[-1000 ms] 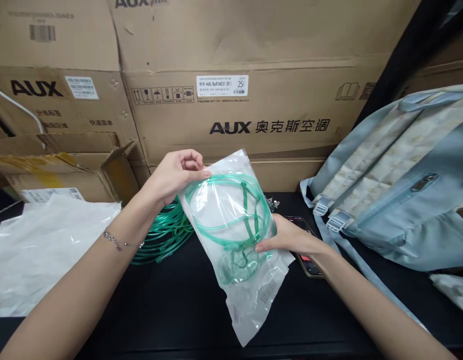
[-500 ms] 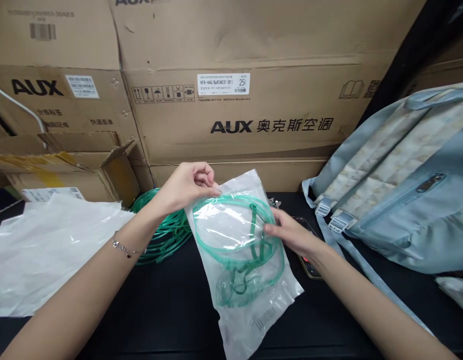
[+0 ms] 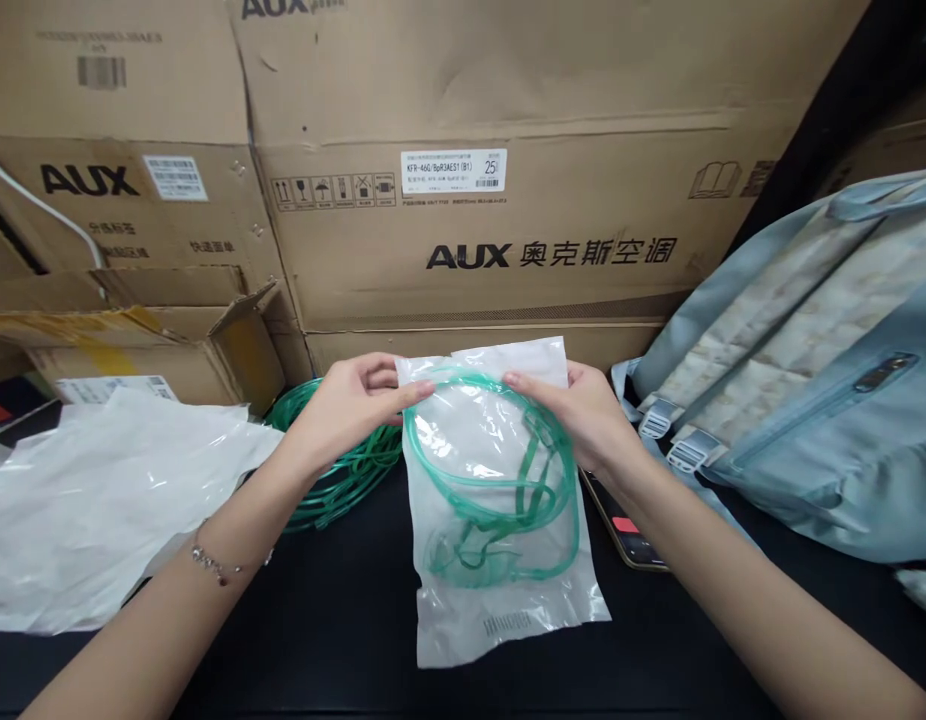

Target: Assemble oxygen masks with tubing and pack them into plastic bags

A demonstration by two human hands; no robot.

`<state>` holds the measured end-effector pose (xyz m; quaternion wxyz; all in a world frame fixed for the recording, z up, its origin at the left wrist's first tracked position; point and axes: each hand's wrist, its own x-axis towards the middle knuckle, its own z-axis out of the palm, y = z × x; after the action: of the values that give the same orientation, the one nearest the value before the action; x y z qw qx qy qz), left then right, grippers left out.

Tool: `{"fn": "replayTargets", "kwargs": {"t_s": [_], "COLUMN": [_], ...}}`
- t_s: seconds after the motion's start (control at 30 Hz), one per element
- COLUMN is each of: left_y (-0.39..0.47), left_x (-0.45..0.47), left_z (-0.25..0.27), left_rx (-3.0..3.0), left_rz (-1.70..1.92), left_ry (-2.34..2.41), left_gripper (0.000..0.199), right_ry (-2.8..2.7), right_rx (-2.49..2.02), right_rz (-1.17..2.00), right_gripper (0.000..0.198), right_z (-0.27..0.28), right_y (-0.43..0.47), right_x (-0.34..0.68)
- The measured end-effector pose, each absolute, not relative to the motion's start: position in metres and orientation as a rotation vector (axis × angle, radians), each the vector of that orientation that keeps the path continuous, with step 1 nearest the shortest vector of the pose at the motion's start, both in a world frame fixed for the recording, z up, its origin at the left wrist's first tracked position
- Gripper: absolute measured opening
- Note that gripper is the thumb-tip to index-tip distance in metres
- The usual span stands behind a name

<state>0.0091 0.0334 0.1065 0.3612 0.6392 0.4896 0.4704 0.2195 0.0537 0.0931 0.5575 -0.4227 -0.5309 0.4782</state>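
Clear-front pouch [image 3: 448,640] with green mask [image 3: 449,562] and tubing [image 3: 578,520] over black tabletop [image 3: 320,640]; left hand [image 3: 362,400] and right hand [image 3: 583,408] pinch its upper sides, probably keeping it spread flat; loose green tube bundle [image 3: 339,492] behind; AUX carton [image 3: 470,90] farthest.

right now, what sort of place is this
Perhaps a storeroom or stock corner: big cardboard boxes stand behind a black work surface, with a backpack at the right.

White glare on the plastic bag [image 3: 474,450]
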Motion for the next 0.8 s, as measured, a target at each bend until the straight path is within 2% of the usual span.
{"fn": "replayTargets", "kwargs": {"t_s": [0.1, 0.17, 0.3, 0.37, 0.43, 0.57, 0.63, 0.8], "left_y": [0.038, 0.042, 0.047, 0.047, 0.047, 0.047, 0.046, 0.045], "left_x": [0.004, 0.001, 0.000, 0.003, 0.008, 0.015, 0.017, 0.018], "left_z": [0.097, 0.093, 0.092, 0.093, 0.093, 0.094, 0.093, 0.092], "left_rx": [1.471, 1.388, 1.358, 1.371, 1.380, 1.398, 1.409, 1.403], "left_rz": [1.224, 1.218, 1.155, 1.141, 1.115, 1.098, 1.099, 1.103], "left_ry": [1.097, 1.055, 1.020, 1.021, 0.998, 0.946, 0.953, 0.966], "left_gripper": [0.032, 0.026, 0.020, 0.019, 0.020, 0.020, 0.021, 0.022], "right_ry": [-1.338, -1.455, -1.732, -1.939, -2.195, -2.502, -2.544, -2.508], "right_rx": [-1.006, -1.002, -0.941, -0.860, -0.791, -0.893, -0.980, -1.082], "right_rz": [1.084, 1.003, 0.478, 0.173, 0.037, 0.146, 0.228, 0.343], "right_gripper": [0.033, 0.040, 0.067, 0.063, 0.053, 0.027, 0.021, 0.033], "right_z": [0.093, 0.095, 0.106, 0.117, 0.130, 0.150, 0.155, 0.160], "right_y": [0.057, 0.060, 0.062, 0.060, 0.057, 0.062, 0.067, 0.076], "right_x": [0.222, 0.225, 0.231, 0.229, 0.224, 0.207, 0.202, 0.202]}}
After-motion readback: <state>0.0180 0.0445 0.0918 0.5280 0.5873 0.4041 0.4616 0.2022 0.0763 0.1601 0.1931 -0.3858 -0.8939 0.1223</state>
